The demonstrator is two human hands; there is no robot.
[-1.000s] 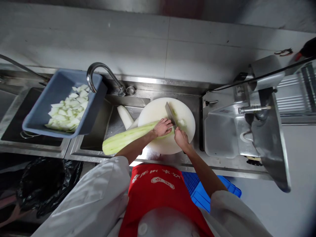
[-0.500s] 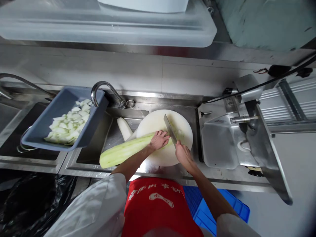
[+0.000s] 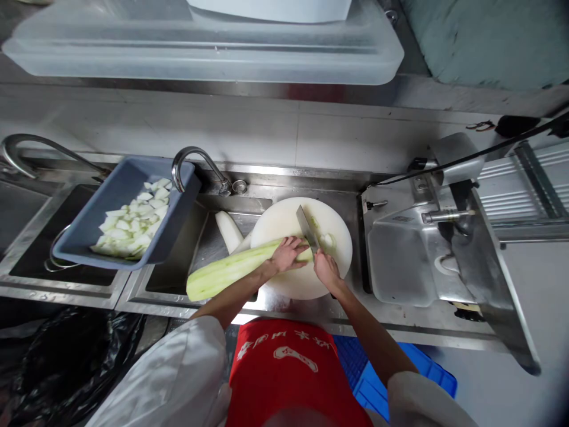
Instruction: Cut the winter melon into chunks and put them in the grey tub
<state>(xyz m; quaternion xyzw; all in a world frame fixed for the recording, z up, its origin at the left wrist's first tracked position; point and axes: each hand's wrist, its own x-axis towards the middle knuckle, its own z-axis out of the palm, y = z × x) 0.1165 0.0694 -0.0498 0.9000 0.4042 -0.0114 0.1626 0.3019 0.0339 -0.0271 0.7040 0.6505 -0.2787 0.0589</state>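
Note:
A long, peeled, pale-green gourd (image 3: 231,271) lies slantwise, its right end on the round white cutting board (image 3: 278,216) and the rest over the sink. My left hand (image 3: 287,255) grips it from above near that end, fingers pressed on its top. In my right hand (image 3: 327,270) is the handle of a cleaver (image 3: 306,224). Its broad blade points away from me, at the gourd's cut end by my left fingertips. Just right of the blade, small pale cut pieces (image 3: 328,242) rest on the board. My fingers hide part of the handle.
A blue-grey tub (image 3: 80,234) of cut pale chunks sits at left across the sinks. Behind the gourd, a whitish peeled vegetable (image 3: 227,230) lies in the sink (image 3: 207,243). A faucet (image 3: 195,153) arches between. A metal slicer (image 3: 400,255) stands right of the board.
My view has shifted slightly, so the scene sits further right. The cleaver has moved a little left relative to the board, and pale pieces show more plainly at its right.

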